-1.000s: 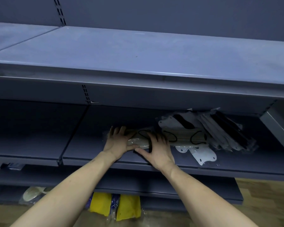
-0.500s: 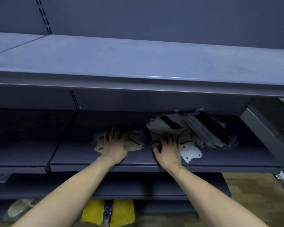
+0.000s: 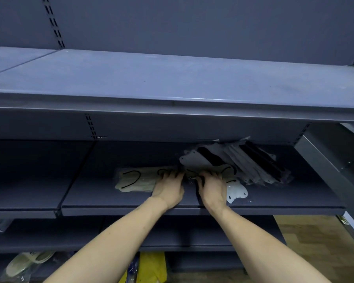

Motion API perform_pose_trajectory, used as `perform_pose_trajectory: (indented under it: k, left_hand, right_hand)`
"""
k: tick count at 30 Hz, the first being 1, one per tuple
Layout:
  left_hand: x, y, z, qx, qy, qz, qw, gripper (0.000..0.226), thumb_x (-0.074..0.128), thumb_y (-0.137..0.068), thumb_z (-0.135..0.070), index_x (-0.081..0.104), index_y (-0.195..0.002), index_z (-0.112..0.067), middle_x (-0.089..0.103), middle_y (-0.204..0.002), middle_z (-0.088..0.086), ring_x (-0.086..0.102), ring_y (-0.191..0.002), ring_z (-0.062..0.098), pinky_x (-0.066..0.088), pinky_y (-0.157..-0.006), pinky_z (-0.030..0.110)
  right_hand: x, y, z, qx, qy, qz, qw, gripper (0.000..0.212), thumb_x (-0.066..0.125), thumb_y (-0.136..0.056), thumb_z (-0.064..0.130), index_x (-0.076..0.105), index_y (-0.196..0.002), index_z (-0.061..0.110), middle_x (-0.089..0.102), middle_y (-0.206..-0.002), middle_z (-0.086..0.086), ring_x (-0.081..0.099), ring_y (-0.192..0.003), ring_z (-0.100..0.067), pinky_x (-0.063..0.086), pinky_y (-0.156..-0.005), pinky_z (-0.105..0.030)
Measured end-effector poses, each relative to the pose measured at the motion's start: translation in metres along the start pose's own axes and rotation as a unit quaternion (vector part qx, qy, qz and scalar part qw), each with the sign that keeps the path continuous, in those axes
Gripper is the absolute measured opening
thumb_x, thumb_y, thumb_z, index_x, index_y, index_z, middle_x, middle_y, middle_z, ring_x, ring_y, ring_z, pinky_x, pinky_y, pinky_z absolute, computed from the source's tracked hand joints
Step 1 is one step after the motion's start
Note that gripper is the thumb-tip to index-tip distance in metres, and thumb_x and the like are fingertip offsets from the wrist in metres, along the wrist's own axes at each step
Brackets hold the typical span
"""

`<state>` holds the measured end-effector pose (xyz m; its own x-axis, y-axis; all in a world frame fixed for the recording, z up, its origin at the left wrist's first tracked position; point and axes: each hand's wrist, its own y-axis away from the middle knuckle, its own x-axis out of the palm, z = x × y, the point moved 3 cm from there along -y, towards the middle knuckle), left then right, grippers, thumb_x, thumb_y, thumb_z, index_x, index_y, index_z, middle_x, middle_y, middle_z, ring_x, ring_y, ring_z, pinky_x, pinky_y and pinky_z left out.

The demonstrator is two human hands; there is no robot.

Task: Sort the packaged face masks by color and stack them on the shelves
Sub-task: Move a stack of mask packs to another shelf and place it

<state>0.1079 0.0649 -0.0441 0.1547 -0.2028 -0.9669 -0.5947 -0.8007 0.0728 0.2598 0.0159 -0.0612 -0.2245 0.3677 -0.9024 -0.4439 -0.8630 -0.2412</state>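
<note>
We rest our left hand (image 3: 169,187) flat on the pale green plastic-wrapped masks (image 3: 136,179) near the dark grey metal shelf (image 3: 110,198) front edge; our right hand (image 3: 212,185), fingers spread, presses the mixed mask heap (image 3: 239,162); slide matching packs leftward, edges squared.

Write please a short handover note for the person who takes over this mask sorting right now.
Left hand: on the right end of the beige mask pack, fingers curled at its edge.
Right hand: reaching into the mixed pile; grip unclear.
A white mask pack lies loose beside the right hand.
Done: one beige pack laid apart on the middle shelf.
Left: sort the pile's white, beige and black packs into stacks.
</note>
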Motion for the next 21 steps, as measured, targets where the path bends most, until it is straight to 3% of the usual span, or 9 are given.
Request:
perform_pose_trajectory:
  k: [3, 8, 9, 11, 13, 15, 17, 19, 21]
  left_hand:
    - [-0.005, -0.002, -0.003, -0.005, 0.006, -0.018, 1.0, 0.073, 0.048, -0.098, -0.029, 0.009, -0.158, -0.018, 0.016, -0.161, 0.013, 0.026, -0.142, 0.036, 0.03, -0.114, 0.046]
    - [-0.013, -0.008, -0.008, -0.016, 0.037, -0.065, 0.997, 0.086, 0.055, -0.096, -0.028, -0.005, -0.158, -0.029, 0.001, -0.165, 0.012, 0.017, -0.147, 0.036, 0.032, -0.114, 0.047]
    - [-0.015, -0.008, -0.008, -0.009, 0.037, -0.092, 0.995, 0.084, 0.056, -0.096, -0.027, -0.001, -0.158, -0.033, 0.005, -0.165, 0.012, 0.017, -0.147, 0.036, 0.033, -0.114, 0.048]
    - [-0.021, -0.01, -0.007, 0.035, 0.009, -0.163, 0.986, 0.068, 0.064, -0.092, -0.022, 0.035, -0.152, -0.034, 0.033, -0.156, 0.014, 0.033, -0.14, 0.039, 0.037, -0.111, 0.051]
    - [-0.025, -0.01, 0.003, 0.055, 0.007, -0.221, 0.974, 0.041, 0.071, -0.085, -0.017, 0.067, -0.125, -0.027, 0.061, -0.131, 0.009, 0.056, -0.12, 0.039, 0.047, -0.1, 0.049]
    - [-0.029, -0.003, 0.02, 0.058, 0.034, -0.26, 0.963, 0.03, 0.07, -0.082, -0.016, 0.074, -0.11, -0.025, 0.067, -0.117, 0.005, 0.061, -0.107, 0.036, 0.053, -0.087, 0.045]
    - [-0.033, 0.007, 0.04, 0.066, 0.043, -0.289, 0.954, 0.033, 0.058, -0.082, -0.016, 0.075, -0.109, -0.024, 0.068, -0.115, 0.004, 0.061, -0.106, 0.036, 0.055, -0.084, 0.045]
    - [-0.034, 0.017, 0.065, 0.055, 0.034, -0.301, 0.951, 0.033, 0.06, -0.08, -0.01, 0.076, -0.107, -0.024, 0.068, -0.117, 0.005, 0.059, -0.113, 0.038, 0.054, -0.088, 0.048]
    - [-0.033, 0.024, 0.091, 0.017, 0.022, -0.282, 0.959, 0.034, 0.072, -0.078, -0.006, 0.076, -0.105, -0.025, 0.067, -0.122, 0.006, 0.054, -0.121, 0.039, 0.049, -0.097, 0.052]
  right_hand:
    - [0.003, 0.004, 0.003, -0.014, 0.0, -0.039, 0.999, 0.014, 0.06, -0.095, 0.027, 0.07, -0.1, 0.02, 0.069, -0.104, -0.005, 0.059, -0.096, -0.031, 0.047, -0.082, -0.04]
    - [-0.007, 0.007, 0.013, -0.032, -0.05, -0.116, 0.991, 0.01, 0.063, -0.091, 0.019, 0.069, -0.099, 0.018, 0.066, -0.113, -0.006, 0.059, -0.097, -0.03, 0.049, -0.083, -0.042]
    - [-0.008, 0.007, 0.018, -0.066, -0.065, -0.113, 0.989, 0.01, 0.062, -0.092, 0.019, 0.068, -0.1, 0.017, 0.066, -0.112, -0.005, 0.06, -0.096, -0.029, 0.049, -0.082, -0.042]
    - [-0.009, 0.011, 0.03, -0.134, -0.103, -0.092, 0.981, 0.016, 0.056, -0.095, 0.022, 0.067, -0.104, 0.015, 0.066, -0.11, -0.005, 0.06, -0.095, -0.028, 0.05, -0.082, -0.039]
    - [-0.006, 0.012, 0.037, -0.147, -0.127, -0.067, 0.979, 0.025, 0.051, -0.097, 0.03, 0.064, -0.114, 0.017, 0.063, -0.115, -0.004, 0.057, -0.102, -0.027, 0.048, -0.088, -0.038]
    - [0.0, 0.012, 0.042, -0.136, -0.11, -0.045, 0.984, 0.035, 0.056, -0.095, 0.033, 0.058, -0.127, 0.019, 0.058, -0.128, -0.004, 0.052, -0.113, -0.026, 0.045, -0.097, -0.04]
    - [0.007, 0.01, 0.045, -0.144, -0.063, -0.032, 0.987, 0.05, 0.063, -0.086, 0.019, 0.054, -0.135, 0.017, 0.055, -0.137, -0.007, 0.05, -0.124, -0.029, 0.043, -0.104, -0.044]
    - [0.01, 0.01, 0.052, -0.166, -0.032, -0.03, 0.985, 0.055, 0.058, -0.081, 0.009, 0.056, -0.136, 0.018, 0.055, -0.139, -0.009, 0.05, -0.128, -0.033, 0.043, -0.106, -0.049]
    - [0.013, 0.01, 0.062, -0.175, -0.026, -0.027, 0.984, 0.045, 0.042, -0.091, 0.022, 0.058, -0.133, 0.023, 0.056, -0.138, -0.006, 0.048, -0.131, -0.032, 0.04, -0.108, -0.051]
